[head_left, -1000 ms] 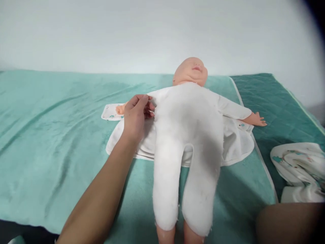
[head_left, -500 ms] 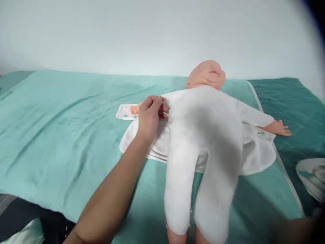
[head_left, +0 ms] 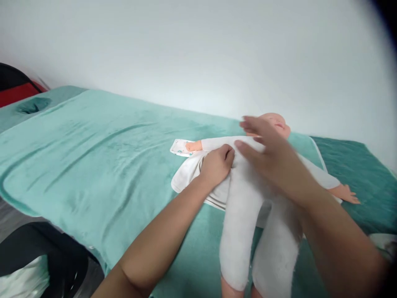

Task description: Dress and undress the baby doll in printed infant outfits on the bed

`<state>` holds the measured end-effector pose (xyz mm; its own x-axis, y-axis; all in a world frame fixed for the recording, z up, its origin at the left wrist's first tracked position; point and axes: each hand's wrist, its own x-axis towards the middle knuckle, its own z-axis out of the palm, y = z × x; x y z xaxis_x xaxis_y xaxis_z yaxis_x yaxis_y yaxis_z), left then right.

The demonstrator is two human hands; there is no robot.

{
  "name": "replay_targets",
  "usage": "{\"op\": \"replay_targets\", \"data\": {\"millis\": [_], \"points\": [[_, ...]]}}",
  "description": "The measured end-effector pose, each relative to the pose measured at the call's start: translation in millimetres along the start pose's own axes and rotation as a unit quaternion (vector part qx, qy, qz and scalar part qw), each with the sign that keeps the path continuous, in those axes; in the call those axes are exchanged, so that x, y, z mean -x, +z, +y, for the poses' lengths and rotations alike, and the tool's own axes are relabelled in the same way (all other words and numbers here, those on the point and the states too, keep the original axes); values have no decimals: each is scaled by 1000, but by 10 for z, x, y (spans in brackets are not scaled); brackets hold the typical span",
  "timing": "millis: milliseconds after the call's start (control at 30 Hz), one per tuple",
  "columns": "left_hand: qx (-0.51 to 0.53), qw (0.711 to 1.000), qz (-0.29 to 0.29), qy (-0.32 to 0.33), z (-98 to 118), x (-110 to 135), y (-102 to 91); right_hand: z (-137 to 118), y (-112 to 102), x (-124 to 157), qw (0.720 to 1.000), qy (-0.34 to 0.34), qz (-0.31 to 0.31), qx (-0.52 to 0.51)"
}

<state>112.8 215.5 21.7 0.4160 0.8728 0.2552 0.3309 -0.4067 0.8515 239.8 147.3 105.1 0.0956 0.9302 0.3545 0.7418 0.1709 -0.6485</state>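
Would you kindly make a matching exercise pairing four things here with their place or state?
1. bare left hand
2. bare right hand
3. soft, white-bodied doll
4. pale green plush sheet

A. face up on a white printed garment
B. spread beneath the garment
C. blurred, in front of the doll's chest
D. fingers curled, beside the doll's torso

Pairs: 1-D, 2-C, 3-A, 4-B

I see the doll (head_left: 242, 223) in fuzzy, matt cloth, its head (head_left: 281, 124) smooth, plastic-looking. The blanket (head_left: 93, 145) before me looks plush.
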Motion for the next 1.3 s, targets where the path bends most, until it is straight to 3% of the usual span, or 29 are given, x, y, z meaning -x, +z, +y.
{"op": "replay_targets", "data": {"millis": [67, 200, 367, 767, 1033, 1167, 1300], "points": [[-52, 999, -14, -2, -2, 11, 3, -21, 176, -196, 989, -31, -107, 102], [-232, 969, -80, -13, 46, 26, 8, 61, 527, -588, 939, -9, -197, 280], [-304, 949, -76, -12, 87, 49, -17, 136, 683, -849, 920, 54, -278, 271], [-290, 956, -46, -4, 116, 58, -107, -21, 675, -919, 923, 98, -267, 259], [-327, 940, -23, 95, 89, 62, -250, 42, 487, -733, 960, 64, -162, 221], [-367, 929, 6, 54, -47, -2, -301, 81, 388, -653, 969, 43, -134, 202], [-394, 918, 39, -26, -179, -75, -330, 87, 357, -550, 966, 36, -148, 207]]}}
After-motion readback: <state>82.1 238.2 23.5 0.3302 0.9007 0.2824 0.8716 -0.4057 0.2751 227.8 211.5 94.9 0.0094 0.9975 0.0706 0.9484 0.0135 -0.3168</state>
